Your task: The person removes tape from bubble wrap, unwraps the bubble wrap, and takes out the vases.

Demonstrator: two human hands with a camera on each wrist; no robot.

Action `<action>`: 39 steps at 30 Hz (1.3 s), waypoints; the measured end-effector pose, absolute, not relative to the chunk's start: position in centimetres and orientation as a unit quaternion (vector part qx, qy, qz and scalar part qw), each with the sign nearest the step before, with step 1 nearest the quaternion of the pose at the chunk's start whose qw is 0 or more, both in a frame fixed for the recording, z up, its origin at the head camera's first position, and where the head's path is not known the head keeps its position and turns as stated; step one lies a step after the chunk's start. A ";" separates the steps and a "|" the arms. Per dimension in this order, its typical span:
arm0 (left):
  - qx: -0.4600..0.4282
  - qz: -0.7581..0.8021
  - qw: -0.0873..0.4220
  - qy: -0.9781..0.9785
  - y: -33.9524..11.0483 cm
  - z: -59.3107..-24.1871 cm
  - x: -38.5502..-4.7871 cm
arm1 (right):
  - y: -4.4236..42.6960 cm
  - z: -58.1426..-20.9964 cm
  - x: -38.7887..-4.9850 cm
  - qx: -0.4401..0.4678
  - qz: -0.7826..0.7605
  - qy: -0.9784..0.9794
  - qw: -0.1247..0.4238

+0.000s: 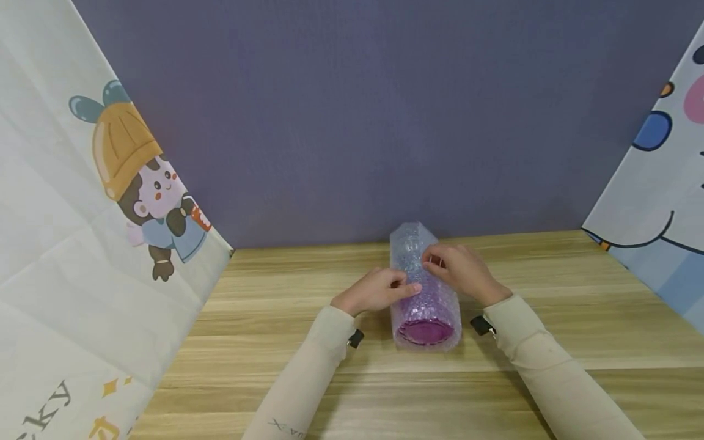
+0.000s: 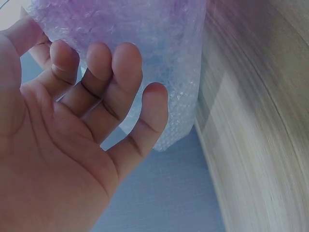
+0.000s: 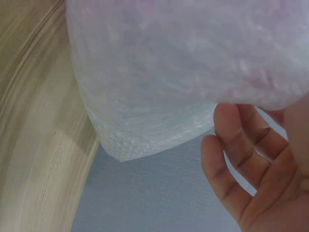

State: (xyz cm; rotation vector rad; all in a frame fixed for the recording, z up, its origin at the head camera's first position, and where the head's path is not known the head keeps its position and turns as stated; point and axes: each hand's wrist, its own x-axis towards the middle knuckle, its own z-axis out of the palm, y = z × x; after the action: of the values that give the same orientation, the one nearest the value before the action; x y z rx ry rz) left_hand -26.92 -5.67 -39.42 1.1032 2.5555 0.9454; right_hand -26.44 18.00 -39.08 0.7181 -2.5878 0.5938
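Observation:
A magenta cylinder (image 1: 426, 333) lies lengthwise, rolled up in clear bubble wrap (image 1: 409, 250), its round end facing me. My left hand (image 1: 376, 290) is at the roll's left side, its thumb laid on top of the wrap and the other fingers loosely bent. From the right, my right hand (image 1: 462, 269) pinches the upper part of the wrap between thumb and forefinger; its fingertips are partly hidden. In the left wrist view, the wrap (image 2: 169, 72) rises behind bent fingers. The right wrist view shows the wrap's far end (image 3: 130, 140) jutting out beyond the fingers.
The roll lies on a wood-grain table (image 1: 275, 318), its far end close to a dark blue-grey panel (image 1: 352, 122). White printed sheets stand at the left (image 1: 71, 214) and right (image 1: 660, 201). Both wrists carry small black devices below the sleeves.

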 end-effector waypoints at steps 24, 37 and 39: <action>0.378 0.317 0.109 0.863 -6.6 -39.6 -25.8 | 16.2 -39.6 -24.7 0.201 0.203 -0.936 0.205; 0.381 0.317 0.113 0.861 -6.9 -39.5 -25.5 | 15.7 -39.6 -24.2 0.187 0.215 -0.936 0.204; 0.381 0.318 0.113 0.861 -6.8 -39.5 -25.5 | 15.7 -39.6 -24.2 0.184 0.215 -0.937 0.206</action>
State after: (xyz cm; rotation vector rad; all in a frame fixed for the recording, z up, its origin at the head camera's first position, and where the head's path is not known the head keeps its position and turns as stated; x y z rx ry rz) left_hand -25.46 -6.84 -39.52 1.1190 2.5252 0.9346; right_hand -24.17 15.69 -39.57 0.5125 -2.6108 0.5983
